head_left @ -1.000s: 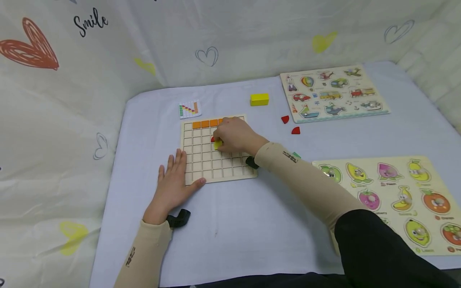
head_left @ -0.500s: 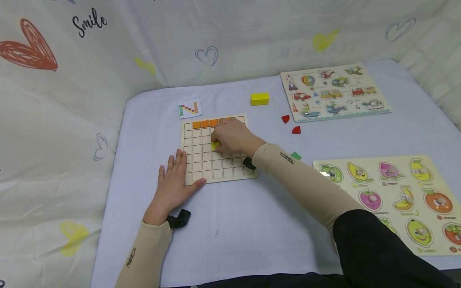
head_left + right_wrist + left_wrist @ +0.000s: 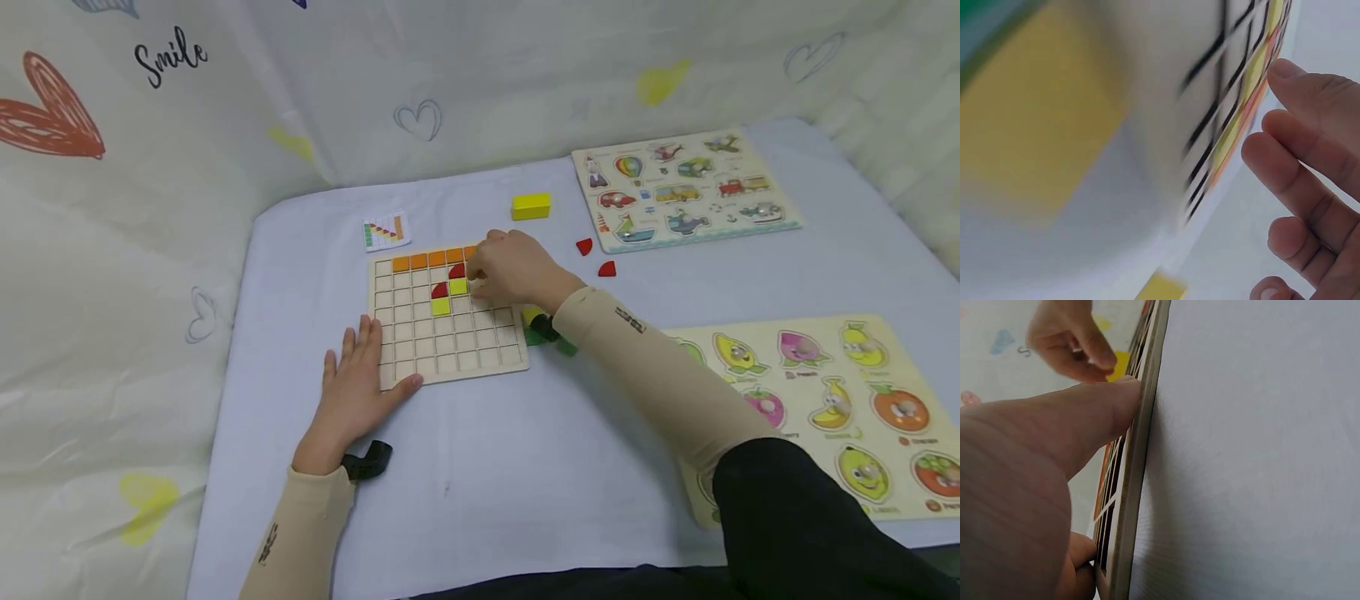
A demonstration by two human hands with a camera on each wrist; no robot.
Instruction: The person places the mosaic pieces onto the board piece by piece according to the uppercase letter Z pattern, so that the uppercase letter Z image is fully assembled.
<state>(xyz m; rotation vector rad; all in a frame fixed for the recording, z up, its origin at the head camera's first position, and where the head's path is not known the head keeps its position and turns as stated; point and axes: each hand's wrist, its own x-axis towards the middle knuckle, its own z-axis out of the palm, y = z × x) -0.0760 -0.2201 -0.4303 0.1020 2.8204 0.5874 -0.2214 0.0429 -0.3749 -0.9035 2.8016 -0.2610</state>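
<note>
My left hand lies with fingers spread along the left edge of the wooden grid board, thumb on its near edge. In the left wrist view the thumb rests at the board's rim. Over the upper right of the board is my right hand, fingers loosely bent. The right wrist view shows nothing between its thumb and fingers. Two yellow square tiles sit in the grid, each below a red quarter-round tile. Orange tiles fill part of the top row.
A pattern card lies behind the board. Back right are a yellow block, two red pieces and a vehicle puzzle. A fruit puzzle lies right, partly under my arm. Green pieces lie near my right wrist.
My right hand has let go of the yellow tile it was pressing into the grid and moved right and slightly up, uncovering red and yellow tiles. My left hand has stayed on the board.
</note>
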